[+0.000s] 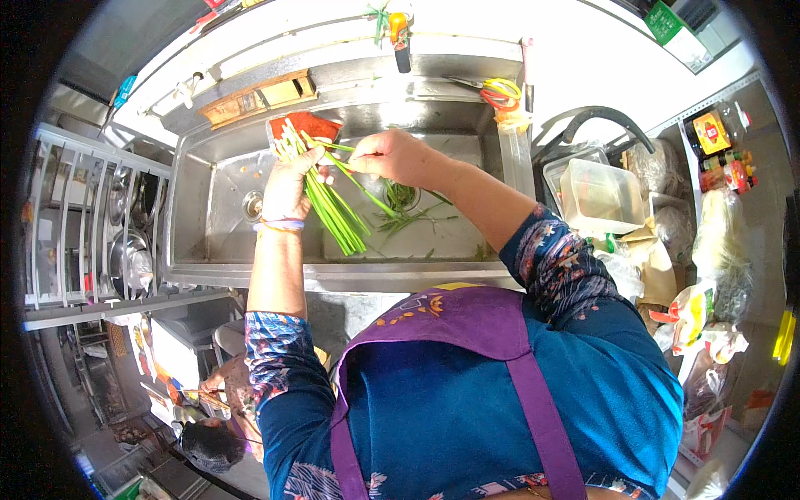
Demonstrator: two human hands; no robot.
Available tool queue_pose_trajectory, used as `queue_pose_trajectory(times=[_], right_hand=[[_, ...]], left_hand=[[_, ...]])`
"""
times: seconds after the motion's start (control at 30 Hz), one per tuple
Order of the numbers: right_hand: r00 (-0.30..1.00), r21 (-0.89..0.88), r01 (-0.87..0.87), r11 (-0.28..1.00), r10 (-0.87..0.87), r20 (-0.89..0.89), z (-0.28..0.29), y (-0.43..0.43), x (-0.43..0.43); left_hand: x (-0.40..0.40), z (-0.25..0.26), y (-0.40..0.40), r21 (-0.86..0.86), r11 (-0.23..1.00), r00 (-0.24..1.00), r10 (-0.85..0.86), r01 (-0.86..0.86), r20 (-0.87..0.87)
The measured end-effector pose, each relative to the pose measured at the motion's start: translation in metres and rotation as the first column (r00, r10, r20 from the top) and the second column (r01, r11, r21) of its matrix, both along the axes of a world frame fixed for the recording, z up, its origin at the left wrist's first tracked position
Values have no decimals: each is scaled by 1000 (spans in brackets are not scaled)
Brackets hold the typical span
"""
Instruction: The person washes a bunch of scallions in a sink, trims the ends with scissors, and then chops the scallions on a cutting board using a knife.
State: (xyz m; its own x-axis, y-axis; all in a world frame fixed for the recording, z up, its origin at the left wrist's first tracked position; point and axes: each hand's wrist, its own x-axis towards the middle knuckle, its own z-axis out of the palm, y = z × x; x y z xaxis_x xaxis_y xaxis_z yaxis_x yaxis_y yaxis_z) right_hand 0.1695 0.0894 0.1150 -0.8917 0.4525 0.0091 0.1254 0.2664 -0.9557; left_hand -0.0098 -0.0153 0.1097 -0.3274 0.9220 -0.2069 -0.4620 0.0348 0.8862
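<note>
Over the divider of a stainless steel double sink [400,270], my left hand [289,187] grips a bundle of long green stalks with pale ends [337,219]. My right hand [390,155] is just to its right, thumb and fingers pinched on a thin green stalk that reaches across from the bundle. Loose green trimmings [400,212] lie below it in the right basin, around the drain. Behind the bundle, at the sink's back, is a red-orange item [312,127], partly covered by the stalks' pale ends.
Scissors with red and yellow handles [500,92] lie at the sink's back right corner. An orange-topped spray bottle [399,37] hangs behind. Clear plastic containers [601,195] stand to the right. A white metal rack [97,219] is at left; another person [215,440] is at lower left.
</note>
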Motion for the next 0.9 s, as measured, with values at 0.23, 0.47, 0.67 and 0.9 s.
queue_pose_trajectory(times=[0.23, 0.47, 0.67, 0.9], right_hand=[[993, 141, -106, 984, 113, -40, -8, -1, -4], [994, -16, -110, 994, 109, -23, -17, 1, -7], [996, -389, 5, 921, 32, 87, -21, 4, 2], [971, -366, -15, 930, 102, 218, -45, 34, 40]], left_hand=[[-11, -12, -4, 20, 1000, 999, -6, 5, 38], [-6, -18, 3, -29, 989, 972, 148, -145, 184], [-29, -31, 6, 18, 977, 934, 200, -215, 295], [-40, -39, 5, -28, 965, 934, 258, -259, 245]])
